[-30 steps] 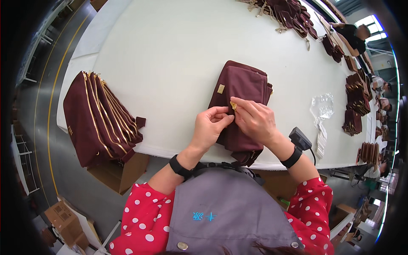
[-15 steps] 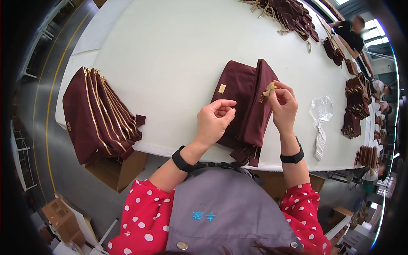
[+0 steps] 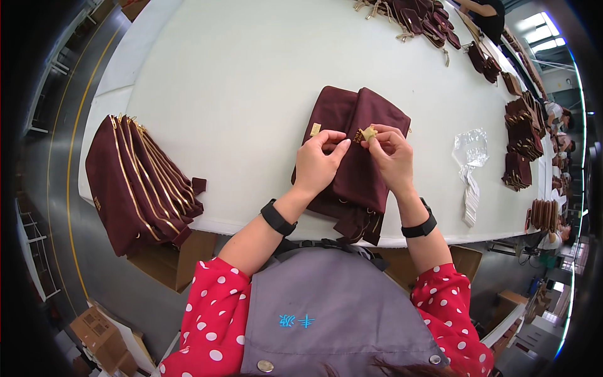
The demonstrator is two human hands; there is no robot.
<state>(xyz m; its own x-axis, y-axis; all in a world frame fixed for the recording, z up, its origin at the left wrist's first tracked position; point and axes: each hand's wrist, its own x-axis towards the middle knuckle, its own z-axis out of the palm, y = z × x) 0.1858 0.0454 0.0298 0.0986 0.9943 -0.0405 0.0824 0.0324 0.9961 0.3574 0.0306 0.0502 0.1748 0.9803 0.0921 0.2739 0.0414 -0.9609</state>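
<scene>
A dark maroon fabric bag [image 3: 377, 110] lies in front of me with its upper panel lying over toward the right. Gold lettering [image 3: 358, 136] shows on that panel, and a small gold-coloured square label [image 3: 315, 129] is on the left part. My right hand [image 3: 394, 157] pinches a small crumpled pale-yellow piece [image 3: 369, 133] right beside the lettering. My left hand [image 3: 319, 163] rests over the bag with thumb and forefinger pinched close to the lettering; what they hold, if anything, is hidden.
Several maroon pouches with gold zippers [image 3: 135, 188] stand in a row at the table's left edge. A clear plastic bag of white strips [image 3: 470, 179] lies to the right. More maroon pieces [image 3: 427, 22] are heaped at the far side. An open cardboard box [image 3: 179, 261] sits below the table edge.
The upper panel has gone from standing up to lying flatter. My right hand has moved left with the pale-yellow piece, and my left hand has come in beside the lettering.
</scene>
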